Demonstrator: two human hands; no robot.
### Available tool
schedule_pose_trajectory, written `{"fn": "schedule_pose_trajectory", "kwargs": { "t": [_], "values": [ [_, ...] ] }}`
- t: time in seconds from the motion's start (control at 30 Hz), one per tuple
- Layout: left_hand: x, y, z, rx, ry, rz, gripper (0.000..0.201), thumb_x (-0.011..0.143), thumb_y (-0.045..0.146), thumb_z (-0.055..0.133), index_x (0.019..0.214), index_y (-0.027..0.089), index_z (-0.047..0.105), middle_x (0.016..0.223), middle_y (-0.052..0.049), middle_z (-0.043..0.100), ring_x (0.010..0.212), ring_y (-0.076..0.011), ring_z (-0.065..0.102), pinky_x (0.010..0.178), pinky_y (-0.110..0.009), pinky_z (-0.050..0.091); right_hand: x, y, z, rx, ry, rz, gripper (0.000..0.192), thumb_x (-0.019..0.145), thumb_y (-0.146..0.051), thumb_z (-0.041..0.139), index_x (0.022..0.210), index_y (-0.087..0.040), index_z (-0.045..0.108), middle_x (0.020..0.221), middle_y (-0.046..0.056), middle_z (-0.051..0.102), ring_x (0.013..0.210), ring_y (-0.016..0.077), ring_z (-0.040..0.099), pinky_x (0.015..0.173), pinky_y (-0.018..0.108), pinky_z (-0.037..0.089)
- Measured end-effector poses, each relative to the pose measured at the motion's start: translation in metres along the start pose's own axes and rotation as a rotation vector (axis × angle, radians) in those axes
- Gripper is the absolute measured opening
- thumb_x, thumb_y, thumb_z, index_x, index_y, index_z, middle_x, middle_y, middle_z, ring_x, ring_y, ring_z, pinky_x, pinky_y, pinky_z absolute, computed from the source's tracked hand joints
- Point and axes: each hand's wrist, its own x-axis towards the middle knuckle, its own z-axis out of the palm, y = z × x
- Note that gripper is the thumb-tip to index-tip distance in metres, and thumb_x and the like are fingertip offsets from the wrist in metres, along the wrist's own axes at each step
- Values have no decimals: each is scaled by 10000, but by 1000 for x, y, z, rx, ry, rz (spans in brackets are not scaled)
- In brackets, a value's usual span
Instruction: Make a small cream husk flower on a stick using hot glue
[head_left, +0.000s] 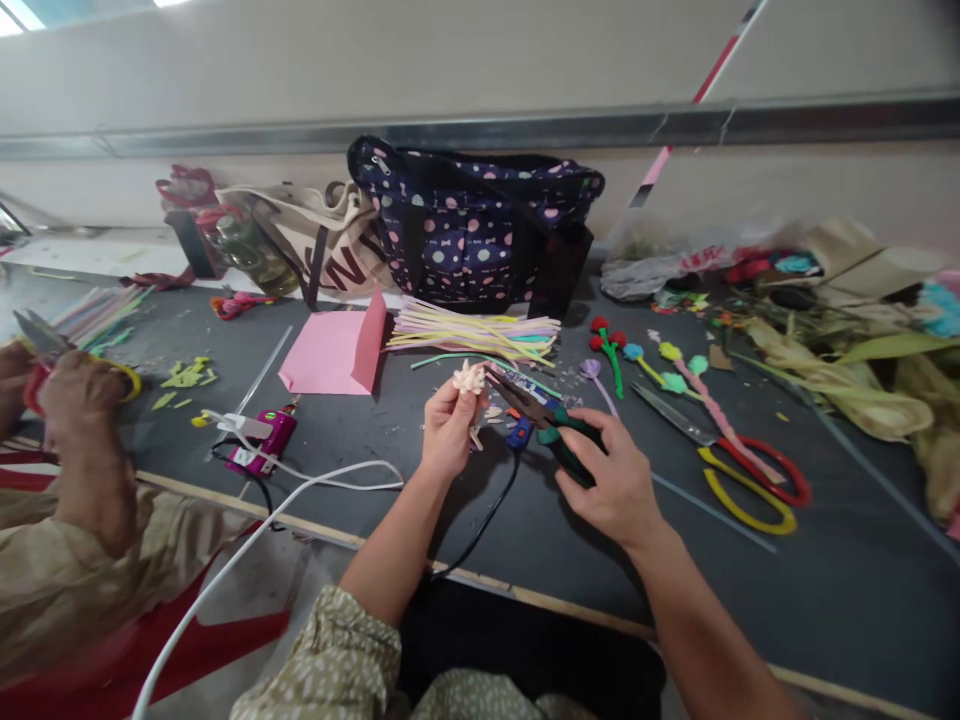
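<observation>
My left hand holds up a small cream flower made of cut straw pieces, pinched between the fingers. My right hand grips green-handled pliers, whose dark jaws point left and sit right beside the flower. Both hands hover over a dark grey table. Just behind them lies a bundle of pastel straws.
A polka-dot bag and a beige tote stand at the back. Red and yellow scissors, finished straw flowers, pink paper and a magenta glue gun with white cable lie around. Another person's hand with scissors works at left.
</observation>
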Motion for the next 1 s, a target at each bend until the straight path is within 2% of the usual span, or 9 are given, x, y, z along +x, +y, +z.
{"fn": "schedule_pose_trajectory", "kwargs": {
  "t": [0.37,0.67,0.8,0.9,1.0],
  "values": [
    [-2,-4,-3,43,9,14,363,734,499,778,819,153,709,638,2,540,487,-45,313,451,-199,232,0,2,-2,-57,-7,-36,330,789,-162,607,1109,-238,629,1248,120,564,1046,266,591,783,368,532],
    [-3,1,0,67,-25,6,377,758,502,755,884,147,726,624,7,530,479,-44,292,445,-197,200,3,1,-5,-134,23,-70,305,810,-157,604,1106,-231,608,1226,128,576,982,246,591,732,335,513],
    [-4,3,2,64,-27,-5,385,769,480,755,971,153,729,624,17,520,476,-38,274,443,-193,181,3,0,-7,-168,25,-87,247,831,-154,594,1069,-223,610,1207,126,595,892,209,585,716,314,501],
    [-4,3,2,84,-27,-4,376,761,494,754,908,149,729,610,18,516,476,-41,277,443,-194,184,2,0,-7,-171,32,-90,217,838,-158,590,1043,-226,612,1204,123,600,889,205,581,711,307,495],
    [-4,2,0,116,-38,19,361,787,485,733,929,152,732,614,14,523,487,-50,287,449,-200,189,2,1,-7,-173,40,-95,208,836,-157,594,1033,-222,615,1198,130,599,918,218,580,716,311,493]
  ]
}}
